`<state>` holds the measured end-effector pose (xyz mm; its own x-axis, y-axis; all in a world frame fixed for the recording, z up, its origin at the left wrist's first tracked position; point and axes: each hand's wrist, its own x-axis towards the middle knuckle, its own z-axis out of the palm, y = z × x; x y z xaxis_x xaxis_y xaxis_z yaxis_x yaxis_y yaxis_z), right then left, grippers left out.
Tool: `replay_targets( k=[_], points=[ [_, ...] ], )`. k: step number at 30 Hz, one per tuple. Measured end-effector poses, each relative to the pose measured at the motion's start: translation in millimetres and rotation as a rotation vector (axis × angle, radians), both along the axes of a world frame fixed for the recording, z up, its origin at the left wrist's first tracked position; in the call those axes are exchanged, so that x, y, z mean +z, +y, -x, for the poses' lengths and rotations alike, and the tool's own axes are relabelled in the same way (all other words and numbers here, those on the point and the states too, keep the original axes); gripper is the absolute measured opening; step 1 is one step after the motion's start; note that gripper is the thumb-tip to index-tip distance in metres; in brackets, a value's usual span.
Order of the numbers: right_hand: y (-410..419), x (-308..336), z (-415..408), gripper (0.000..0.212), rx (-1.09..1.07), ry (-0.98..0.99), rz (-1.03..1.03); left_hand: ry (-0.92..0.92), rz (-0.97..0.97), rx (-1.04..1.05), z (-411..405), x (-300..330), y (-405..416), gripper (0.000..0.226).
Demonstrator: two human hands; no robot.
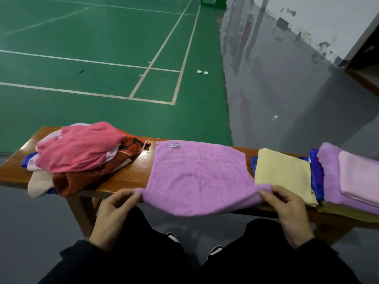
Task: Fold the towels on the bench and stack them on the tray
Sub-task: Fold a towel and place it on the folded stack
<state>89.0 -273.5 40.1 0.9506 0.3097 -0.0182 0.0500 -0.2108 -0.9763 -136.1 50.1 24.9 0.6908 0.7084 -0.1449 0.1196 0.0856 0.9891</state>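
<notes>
- One purple towel [196,175] lies spread flat on the middle of the wooden bench [131,173], its near edge hanging over the bench's front edge toward the person.
- It is roughly square; its edges run along and across the bench, and a small white label [175,145] sits at its far edge, left of centre.
- Two hands hold it: the left hand [114,214] pinches the near left corner between thumb and fingers, and the right hand [287,210] pinches the near right corner the same way.
- Just right of it lies one folded pale yellow towel [283,173], on top of blue cloth [316,177] whose edges show on either side.
- Further right, at the frame edge, a stack shows two folded pieces: a purple folded towel [330,173] below and a pink folded towel [359,177] on it; what bears the stack cannot be made out.
- At the bench's left end sits one loose heap [82,156] of unfolded cloths, a rose-pink one on top, with rust-red, pale lilac, beige and blue pieces under it; their exact count cannot be told.
- Beyond the bench lies a green court floor [102,48] with white lines, and two small white discs [202,72] lie on it.
</notes>
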Motion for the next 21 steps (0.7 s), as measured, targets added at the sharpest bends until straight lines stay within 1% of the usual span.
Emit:
replay_targets(
  k=[2,3,5,7,9,12,14,15,19,21],
  points=[
    [13,12,-17,0.007,-0.006,-0.042,0.057,-0.082,-0.067,0.047,-28,5,12,0.010],
    [20,17,-28,0.007,-0.020,-0.083,0.090,-0.108,-0.071,0.073,-45,4,22,0.008],
    [36,20,-55,0.008,-0.052,-0.139,0.133,-0.152,0.018,0.105,-81,1,40,0.008],
    [52,18,-82,0.018,-0.092,-0.156,0.179,-0.189,0.148,0.135,-115,-2,57,0.009],
    [66,15,-109,0.027,-0.110,-0.126,0.209,-0.194,0.226,0.163,-146,-2,70,0.008],
    [84,11,-137,0.024,-0.130,-0.114,0.226,-0.173,0.211,0.171,-178,-1,81,0.013],
    [94,5,-154,0.024,-0.154,-0.119,0.295,-0.112,0.155,0.162,-198,-8,92,0.017],
    [98,0,-161,0.026,-0.164,-0.138,0.365,-0.063,0.126,0.163,-207,-15,99,0.019],
    [110,-18,-180,0.022,-0.097,-0.262,0.796,0.234,-0.121,0.114,-233,-47,123,0.025],
    [114,-19,-182,0.037,-0.083,-0.270,0.907,0.358,-0.243,0.117,-236,-52,125,0.038]
  ],
)
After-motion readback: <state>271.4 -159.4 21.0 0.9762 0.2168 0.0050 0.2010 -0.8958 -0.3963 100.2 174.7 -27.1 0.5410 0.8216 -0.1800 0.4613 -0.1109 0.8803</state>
